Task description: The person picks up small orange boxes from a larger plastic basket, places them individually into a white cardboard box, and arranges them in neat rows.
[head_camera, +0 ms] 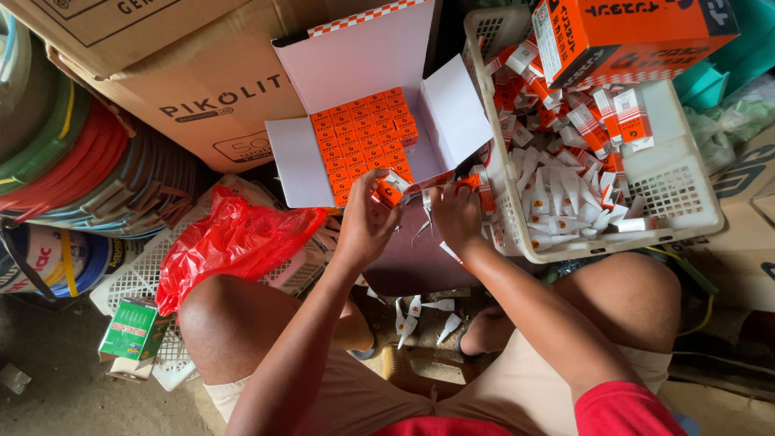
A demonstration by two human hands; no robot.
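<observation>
My left hand [365,220] holds a small orange and white carton [389,190] at the front edge of an open white display box [365,60]. That box is filled with rows of several small orange cartons [363,133]. My right hand [457,211] grips another small orange carton [473,184] beside the white plastic basket [674,190]. The basket holds a heap of white glue tubes [565,198] and orange and white cartons [601,113]. Both hands sit close together above my knees.
A large orange box [630,32] rests on the basket's far rim. A red plastic bag [234,238] lies on a white crate at left. Brown cardboard boxes [210,89] and coiled hoses [73,161] stand behind. Loose tubes [420,315] and a green box [133,331] lie on the floor.
</observation>
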